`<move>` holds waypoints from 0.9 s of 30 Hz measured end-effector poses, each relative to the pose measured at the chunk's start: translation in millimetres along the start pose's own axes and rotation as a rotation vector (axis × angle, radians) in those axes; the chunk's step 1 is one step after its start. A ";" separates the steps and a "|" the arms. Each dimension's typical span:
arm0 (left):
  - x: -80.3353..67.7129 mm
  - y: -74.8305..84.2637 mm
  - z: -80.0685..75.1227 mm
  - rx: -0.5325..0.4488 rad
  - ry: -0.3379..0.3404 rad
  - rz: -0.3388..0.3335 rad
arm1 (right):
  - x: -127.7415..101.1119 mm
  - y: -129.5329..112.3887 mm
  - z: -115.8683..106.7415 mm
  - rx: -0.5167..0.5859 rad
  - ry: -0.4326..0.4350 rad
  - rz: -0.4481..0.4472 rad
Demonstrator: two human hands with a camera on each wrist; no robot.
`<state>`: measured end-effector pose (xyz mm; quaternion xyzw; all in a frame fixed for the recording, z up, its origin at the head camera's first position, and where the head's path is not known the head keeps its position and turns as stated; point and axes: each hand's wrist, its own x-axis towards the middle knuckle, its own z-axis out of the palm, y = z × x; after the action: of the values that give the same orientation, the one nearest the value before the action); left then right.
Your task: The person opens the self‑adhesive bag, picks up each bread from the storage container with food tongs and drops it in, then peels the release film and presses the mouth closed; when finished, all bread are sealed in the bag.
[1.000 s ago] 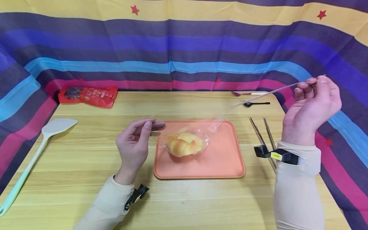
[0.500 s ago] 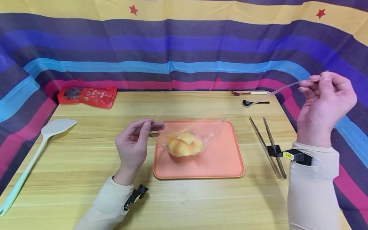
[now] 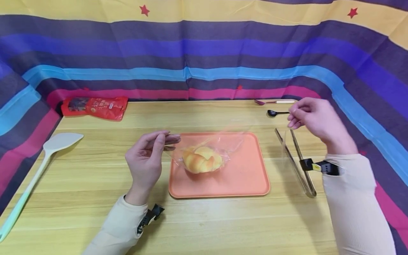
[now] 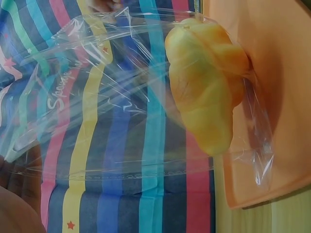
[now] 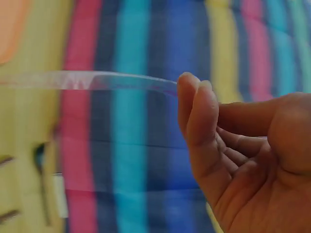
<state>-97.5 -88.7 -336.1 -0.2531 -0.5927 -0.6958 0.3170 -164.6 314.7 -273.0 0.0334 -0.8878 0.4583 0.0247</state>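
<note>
Striped fabric in purple, blue, pink and yellow wraps round the back and sides of a light wooden table [image 3: 95,184], so it's basically a little booth. Smack in the middle sits an orange tray [image 3: 248,177] with a bread roll [image 3: 201,159] on it, the roll inside a clear plastic bag [image 4: 97,97] that's lying open toward the left. The left hand [image 3: 148,159] has its fingertips pinched together on the bag's edge, just off the tray's left rim. The right hand [image 3: 313,118] is up over the far right of the table, thumb and fingers pinching a thin clear strip of plastic [image 5: 97,80] that trails off sideways in the right wrist view. Right under that hand are metal tongs [image 3: 296,163] lying beside the tray, plus a black spoon [image 3: 277,113] and a fork [image 3: 274,102] near the back edge. Over on the left there's a pale spatula [image 3: 41,159], and a red snack packet [image 3: 94,106] sits in the back-left corner, well apart from everything.
</note>
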 end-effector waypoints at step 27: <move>1.2 1.4 0.6 0.020 -0.020 -0.011 | 70.2 78.4 68.7 -0.451 -0.104 0.054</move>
<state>-97.3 -88.4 -334.2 -0.2533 -0.6044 -0.6889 0.3097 -241.9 301.5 -371.2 0.0269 -0.9684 0.2466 -0.0264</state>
